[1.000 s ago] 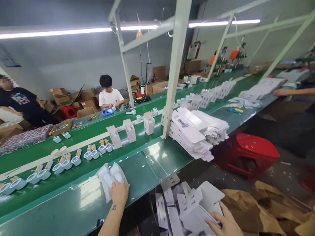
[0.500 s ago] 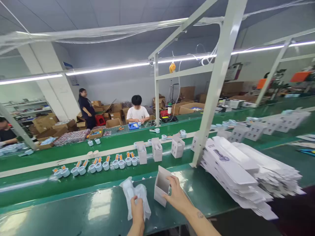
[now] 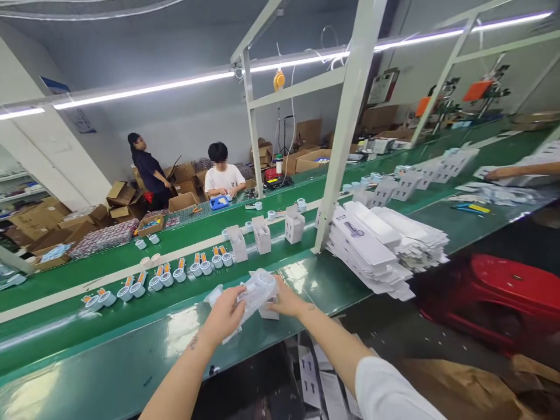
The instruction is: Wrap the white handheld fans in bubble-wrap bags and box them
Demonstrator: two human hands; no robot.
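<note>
My left hand (image 3: 225,315) is closed around a pale round-ended device in a translucent plastic bag (image 3: 259,287), lifted and tilted over the bench. Part of another plastic bag (image 3: 213,295) shows beneath and behind that hand. Just to the right, my right hand (image 3: 286,300) grips a small white carton (image 3: 269,313) by its side. The bagged device covers much of the carton, including its opening. Its round end is in front of the carton; whether it touches, I cannot tell.
Light-blue round devices with orange strips (image 3: 166,276) line the green conveyor, beside several open white cartons (image 3: 262,235). Flat cartons (image 3: 361,245) are stacked by a white post (image 3: 345,134). A red stool (image 3: 516,286) stands right. A co-worker's hand (image 3: 501,173) is at far right.
My left hand has raised the bagged device off the bench and carried it right, in front of the carton. My right hand still holds the carton. The camera view has turned right and downward.
</note>
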